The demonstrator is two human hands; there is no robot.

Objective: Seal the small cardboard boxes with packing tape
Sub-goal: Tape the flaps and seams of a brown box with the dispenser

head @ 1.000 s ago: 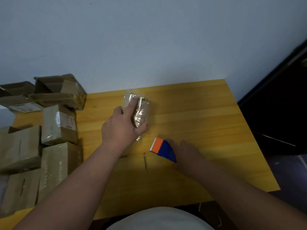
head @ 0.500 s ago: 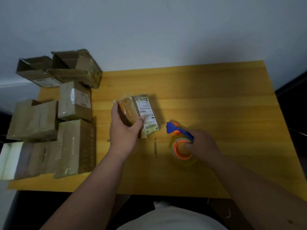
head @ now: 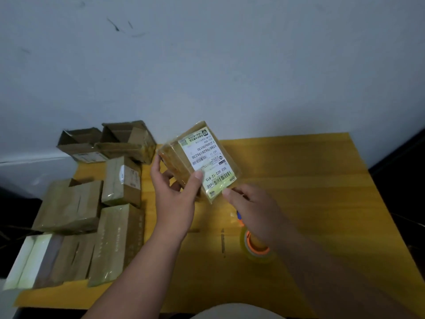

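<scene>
Yellow wooden table (head: 299, 180) against a pale wall: one small box held up, tape roll set down.

Left hand (head: 177, 199) grips the labelled box (head: 200, 162) in the air, thumb on its printed label; the box looks already wrapped in glossy tape. Right hand (head: 255, 210) reaches to the box's near corner, fingertips touching it; whether it pinches the edge I cannot tell. Just below the right hand the tape roll (head: 256, 248) lies on the table, unheld. Left of the left hand sits a pile of boxes (head: 96, 210), several shiny with tape, two at the far end still open-flapped, so probably some sealing remains. Nothing blocks the hands.
</scene>
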